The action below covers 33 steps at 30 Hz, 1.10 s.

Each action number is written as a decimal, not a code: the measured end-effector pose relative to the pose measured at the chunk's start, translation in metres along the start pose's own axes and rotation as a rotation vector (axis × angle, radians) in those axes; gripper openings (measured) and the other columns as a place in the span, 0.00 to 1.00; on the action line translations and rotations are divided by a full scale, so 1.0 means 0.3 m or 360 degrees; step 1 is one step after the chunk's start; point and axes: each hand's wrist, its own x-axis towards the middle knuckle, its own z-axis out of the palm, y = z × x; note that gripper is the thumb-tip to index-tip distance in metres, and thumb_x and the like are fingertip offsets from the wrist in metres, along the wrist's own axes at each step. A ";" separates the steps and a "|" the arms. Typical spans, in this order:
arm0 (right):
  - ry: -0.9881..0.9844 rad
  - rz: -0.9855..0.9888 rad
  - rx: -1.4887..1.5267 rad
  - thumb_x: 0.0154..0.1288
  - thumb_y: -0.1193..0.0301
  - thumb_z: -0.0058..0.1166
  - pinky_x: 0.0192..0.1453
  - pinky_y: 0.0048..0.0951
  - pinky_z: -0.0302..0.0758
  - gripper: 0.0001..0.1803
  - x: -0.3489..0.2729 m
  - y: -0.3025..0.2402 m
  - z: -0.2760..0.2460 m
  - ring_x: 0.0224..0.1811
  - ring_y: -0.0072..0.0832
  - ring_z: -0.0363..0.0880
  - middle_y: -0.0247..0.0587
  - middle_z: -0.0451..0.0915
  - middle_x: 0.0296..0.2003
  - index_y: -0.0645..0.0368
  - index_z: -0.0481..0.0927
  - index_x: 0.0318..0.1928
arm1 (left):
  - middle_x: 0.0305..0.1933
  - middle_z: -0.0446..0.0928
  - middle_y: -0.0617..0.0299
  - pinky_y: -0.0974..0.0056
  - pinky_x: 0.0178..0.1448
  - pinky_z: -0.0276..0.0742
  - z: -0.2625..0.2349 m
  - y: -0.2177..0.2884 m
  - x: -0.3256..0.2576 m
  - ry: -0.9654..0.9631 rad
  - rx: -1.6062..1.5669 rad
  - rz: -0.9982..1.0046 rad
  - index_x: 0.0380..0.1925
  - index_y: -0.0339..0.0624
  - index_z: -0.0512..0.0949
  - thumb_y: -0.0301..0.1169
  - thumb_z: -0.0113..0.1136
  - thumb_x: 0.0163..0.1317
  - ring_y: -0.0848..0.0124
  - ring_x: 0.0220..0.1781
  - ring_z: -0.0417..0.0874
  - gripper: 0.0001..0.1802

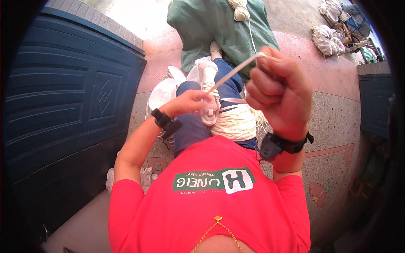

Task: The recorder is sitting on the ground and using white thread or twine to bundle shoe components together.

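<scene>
A pale shoe rests over my lap, its toe toward me, with cords crossing its upper. My left hand is bent round the side of the shoe, its fingertips slightly blurred at the lacing. From there a white shoelace runs taut up to the right. My right hand, raised higher and closed in a fist, pinches the lace's upper end between thumb and forefinger. A thick bundle of cream laces lies across my right thigh, and a flat white strand stretches beside the shoe.
Several white shoes are heaped left of my legs. Ahead stands a green cloth-covered pile with a cream lace hank on it. A dark blue door is at left. White bundles sit far right.
</scene>
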 end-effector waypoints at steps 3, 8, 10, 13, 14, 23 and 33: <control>-0.0023 -0.0155 -0.0402 0.75 0.66 0.43 0.27 0.23 0.57 0.11 0.062 0.015 -0.012 0.18 0.17 0.55 0.23 0.57 0.17 0.56 0.66 0.33 | 0.39 0.82 0.62 0.73 0.32 0.75 0.096 0.140 -0.041 -0.0077 0.0068 0.0221 0.48 0.40 0.81 0.34 0.59 0.71 0.80 0.33 0.82 0.11; 0.0430 -0.0613 -0.0488 0.70 0.65 0.45 0.62 0.38 0.72 0.15 0.159 0.010 -0.319 0.55 0.36 0.80 0.52 0.83 0.50 0.64 0.81 0.38 | 0.32 0.77 0.70 0.74 0.26 0.71 -0.156 0.179 -0.138 0.0438 0.0293 0.0510 0.46 0.40 0.79 0.36 0.56 0.74 0.82 0.25 0.76 0.11; 0.0483 -0.0418 0.0074 0.74 0.65 0.45 0.58 0.41 0.75 0.14 0.129 -0.025 -0.553 0.51 0.37 0.81 0.52 0.83 0.43 0.58 0.75 0.32 | 0.28 0.74 0.72 0.73 0.22 0.67 -0.391 0.101 -0.198 0.0784 -0.0247 0.0683 0.46 0.40 0.79 0.39 0.56 0.74 0.82 0.20 0.72 0.13; 0.0648 -0.0177 -0.0829 0.74 0.64 0.47 0.51 0.39 0.76 0.14 0.116 0.100 -0.830 0.43 0.35 0.79 0.44 0.80 0.36 0.60 0.74 0.32 | 0.23 0.68 0.73 0.74 0.16 0.57 -0.556 -0.027 -0.273 0.1065 -0.1119 0.0421 0.44 0.41 0.78 0.38 0.56 0.74 0.83 0.16 0.65 0.11; 0.0746 -0.0142 -0.1258 0.74 0.65 0.48 0.49 0.39 0.76 0.13 0.115 0.170 -0.848 0.40 0.34 0.78 0.41 0.79 0.33 0.60 0.75 0.33 | 0.23 0.68 0.73 0.74 0.16 0.57 -0.547 -0.070 -0.267 0.1194 -0.0989 0.0358 0.44 0.41 0.78 0.37 0.56 0.74 0.83 0.16 0.64 0.11; 0.0285 0.0170 -0.2466 0.66 0.70 0.51 0.45 0.49 0.76 0.11 0.028 0.659 -0.747 0.40 0.55 0.81 0.60 0.81 0.33 0.64 0.83 0.32 | 0.36 0.78 0.62 0.75 0.19 0.72 -0.042 -0.204 -0.051 0.0823 -0.0438 -0.0234 0.54 0.31 0.77 0.31 0.58 0.69 0.78 0.19 0.78 0.18; 0.0387 0.0009 -0.3009 0.63 0.69 0.52 0.43 0.53 0.74 0.10 0.072 0.758 -0.759 0.41 0.49 0.81 0.50 0.83 0.35 0.56 0.86 0.30 | 0.26 0.77 0.66 0.74 0.16 0.65 0.031 -0.271 -0.002 0.0836 -0.0107 -0.0322 0.44 0.33 0.80 0.31 0.58 0.70 0.80 0.16 0.75 0.11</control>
